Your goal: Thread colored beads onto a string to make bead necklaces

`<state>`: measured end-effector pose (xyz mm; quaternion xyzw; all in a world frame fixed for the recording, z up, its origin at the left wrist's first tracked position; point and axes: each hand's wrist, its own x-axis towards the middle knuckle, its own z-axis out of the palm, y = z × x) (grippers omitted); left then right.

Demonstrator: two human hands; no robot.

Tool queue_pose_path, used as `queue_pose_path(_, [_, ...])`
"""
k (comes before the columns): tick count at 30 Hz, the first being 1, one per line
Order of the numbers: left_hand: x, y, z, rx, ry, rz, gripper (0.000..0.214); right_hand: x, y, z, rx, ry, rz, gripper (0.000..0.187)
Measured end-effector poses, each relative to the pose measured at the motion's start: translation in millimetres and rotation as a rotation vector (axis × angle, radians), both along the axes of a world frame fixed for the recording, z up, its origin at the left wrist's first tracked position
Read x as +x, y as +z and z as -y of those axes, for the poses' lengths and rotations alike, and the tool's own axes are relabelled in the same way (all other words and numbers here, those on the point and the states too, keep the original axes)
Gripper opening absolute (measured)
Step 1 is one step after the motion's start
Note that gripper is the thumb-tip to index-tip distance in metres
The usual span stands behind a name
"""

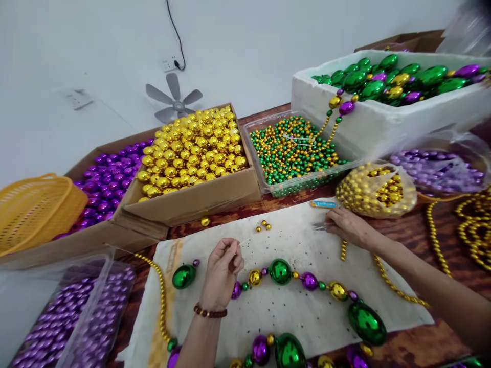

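Observation:
My left hand (223, 270) is closed in a pinch on a thin thread or needle above a white cloth (291, 312). A bead strand (307, 281) of green, gold and purple beads lies across the cloth beside that hand. My right hand (347, 226) reaches to the cloth's far right edge, fingers curled down on something small that I cannot make out, next to a blue and orange tool (323, 204). Three small loose gold beads (263, 225) lie between the hands.
Behind the cloth stand a cardboard box of gold balls (192, 153), a box of purple balls (105, 184), a clear tray of small green and gold beads (293, 151), a white foam box of large beads (383, 82), bags of beads (378, 189) and a yellow basket (34, 209).

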<state>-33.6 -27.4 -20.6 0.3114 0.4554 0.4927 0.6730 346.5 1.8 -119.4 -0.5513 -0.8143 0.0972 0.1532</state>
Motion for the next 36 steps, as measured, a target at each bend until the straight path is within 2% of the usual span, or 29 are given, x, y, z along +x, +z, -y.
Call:
queue_pose_path(4, [-3.4,-0.3,2.6,0.004,0.015,0.007,0.016,3.3,0.3,2.1,0.032,-0.019,-0.035,0.007])
queue_pose_path(6, [-4.7,0.0,3.8,0.013,0.027,0.012,0.016,-0.3,5.2,4.9,0.052,-0.071,-0.088,0.012])
queue_pose_path(8, [-4.8,0.2,4.4,0.02,0.034,0.019,0.016,-15.1,15.2,9.8,0.038,-0.19,-0.246,0.017])
queue_pose_path(10, [-3.2,0.6,4.4,0.028,0.041,0.022,0.016,-43.5,29.5,17.4,-0.043,-0.292,-0.498,0.025])
queue_pose_path(12, [-0.7,1.4,4.0,0.041,0.052,0.021,0.015,-81.6,45.3,26.7,-0.199,-0.208,-0.725,0.03])
queue_pose_path(14, [1.5,3.1,3.8,0.056,0.062,0.015,0.015,-120.4,59.4,35.7,-0.421,-0.109,-0.917,0.019])
queue_pose_path(16, [2.4,5.5,4.2,0.072,0.07,0.01,0.014,-151.4,70.1,43.2,-0.615,-0.04,-1.083,0.022])
queue_pose_path(19, [1.5,9.0,5.8,0.097,0.085,-0.009,0.013,-177.7,80.5,50.5,-0.949,-0.015,-1.272,0.027])
queue_pose_path(22, [0.3,11.0,8.0,0.107,0.091,-0.031,0.013,-187.8,85.9,52.2,-1.126,-0.045,-1.422,0.031])
queue_pose_path(27, [1.8,10.5,11.5,0.11,0.062,-0.059,0.012,-195.9,87.1,46.9,-1.214,-0.042,-1.539,0.032])
queue_pose_path(36, [5.1,12.3,15.1,0.077,0.018,-0.12,0.014,-200.9,89.0,38.5,-1.215,0.046,-1.618,0.028])
